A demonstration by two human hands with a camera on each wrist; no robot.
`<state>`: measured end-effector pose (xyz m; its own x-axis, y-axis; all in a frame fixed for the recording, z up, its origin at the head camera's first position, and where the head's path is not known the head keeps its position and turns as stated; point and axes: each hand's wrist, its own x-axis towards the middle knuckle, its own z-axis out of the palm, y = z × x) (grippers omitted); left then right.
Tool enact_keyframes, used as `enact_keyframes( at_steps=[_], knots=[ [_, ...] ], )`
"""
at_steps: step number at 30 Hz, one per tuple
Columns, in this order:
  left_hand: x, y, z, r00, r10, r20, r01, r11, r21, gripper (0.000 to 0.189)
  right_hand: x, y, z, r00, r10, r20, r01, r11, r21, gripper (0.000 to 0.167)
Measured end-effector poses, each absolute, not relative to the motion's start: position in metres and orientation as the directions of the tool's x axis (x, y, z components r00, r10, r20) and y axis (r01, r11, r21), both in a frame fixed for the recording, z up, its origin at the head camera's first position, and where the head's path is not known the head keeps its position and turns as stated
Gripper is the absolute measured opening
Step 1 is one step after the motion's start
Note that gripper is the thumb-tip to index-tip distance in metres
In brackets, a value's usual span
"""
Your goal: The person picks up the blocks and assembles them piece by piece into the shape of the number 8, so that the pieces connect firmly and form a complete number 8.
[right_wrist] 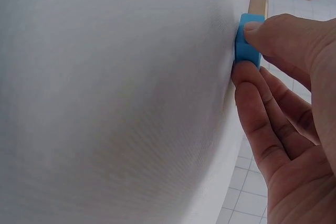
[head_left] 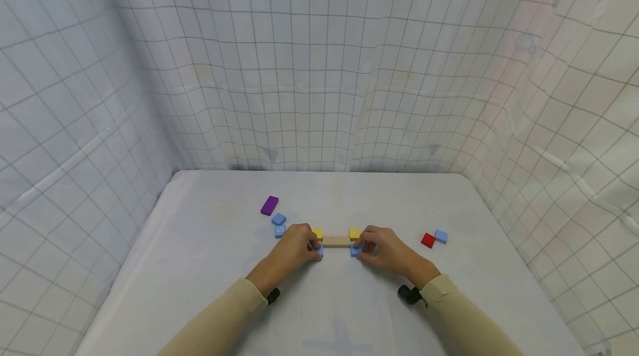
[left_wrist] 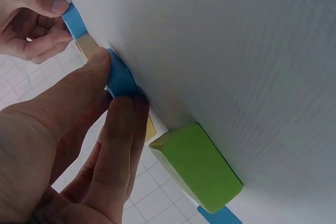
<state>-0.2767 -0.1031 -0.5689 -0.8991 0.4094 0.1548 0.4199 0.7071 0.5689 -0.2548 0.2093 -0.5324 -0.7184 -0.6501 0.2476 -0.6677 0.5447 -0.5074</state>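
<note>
Near the table's middle, a plain wooden bar (head_left: 336,242) lies crosswise with a yellow block (head_left: 317,232) and another yellow block (head_left: 354,233) just behind its two ends. My left hand (head_left: 294,246) pinches a blue block (left_wrist: 122,74) at the bar's left end, thumb on one side and fingertips on the other. At the right end, my right hand (head_left: 386,249) holds a second blue block (right_wrist: 248,40) the same way. Both blue blocks rest on the table, partly covered by fingers. A green block (left_wrist: 197,166) stands beside the left hand, hidden in the head view.
Left of the hands lie a purple block (head_left: 269,206), a small blue block (head_left: 279,218) and a blue block with a pale mark (head_left: 280,231). On the right, a red block (head_left: 428,240) sits beside a blue one (head_left: 441,236). Gridded white curtains (head_left: 319,67) surround the table (head_left: 199,267).
</note>
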Motion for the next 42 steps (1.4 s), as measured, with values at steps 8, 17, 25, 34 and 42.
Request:
enact_keyframes(
  at_steps=[8, 17, 25, 34, 42],
  knots=[
    [-0.261, -0.101, -0.541, -0.887, 0.424, 0.185, 0.444, 0.667, 0.599, 0.024, -0.255, 0.208, -0.529, -0.731, -0.646, 0.22, -0.65, 0.561, -0.513, 0.02],
    [-0.271, -0.104, -0.561, -0.857, 0.462, 0.229, 0.507, 0.67, 0.543, 0.022, -0.257, 0.209, -0.531, -0.712, -0.658, 0.245, -0.676, 0.549, -0.491, 0.02],
    [-0.257, -0.105, -0.539, -0.853, 0.464, 0.239, 0.513, 0.662, 0.547, 0.021, -0.256, 0.209, -0.53, -0.712, -0.66, 0.241, -0.677, 0.552, -0.487, 0.019],
    [-0.24, -0.096, -0.506, -0.909, 0.398, 0.124, 0.393, 0.717, 0.575, 0.021, -0.256, 0.209, -0.53, -0.723, -0.656, 0.216, -0.66, 0.564, -0.495, 0.019],
    [-0.235, -0.103, -0.493, -0.928, 0.356, 0.112, 0.355, 0.75, 0.558, 0.025, -0.256, 0.209, -0.529, -0.731, -0.652, 0.204, -0.65, 0.572, -0.5, 0.02]
  ],
)
